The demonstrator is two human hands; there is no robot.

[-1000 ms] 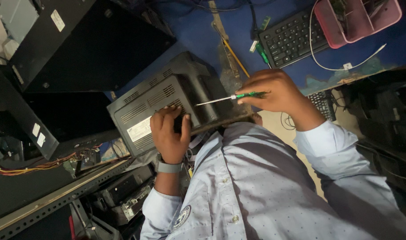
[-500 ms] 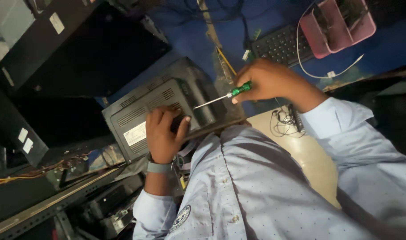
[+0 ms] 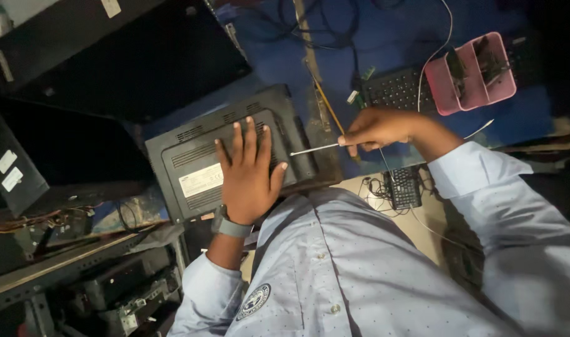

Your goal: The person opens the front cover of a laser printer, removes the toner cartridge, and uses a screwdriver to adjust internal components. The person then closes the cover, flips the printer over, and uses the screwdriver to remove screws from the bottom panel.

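A dark grey laptop base (image 3: 235,150) is pinned near the front edge of a cluttered blue-covered workbench (image 3: 384,50) by the flat, open left hand (image 3: 247,175), while a screwdriver (image 3: 316,149) is pinched in the closed right hand (image 3: 378,128), below a black keyboard (image 3: 397,90) and pink tray (image 3: 475,75).

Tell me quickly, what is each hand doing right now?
Left hand: open, flat on the dark grey plastic device casing.
Right hand: closed on the thin metal-shaft screwdriver.
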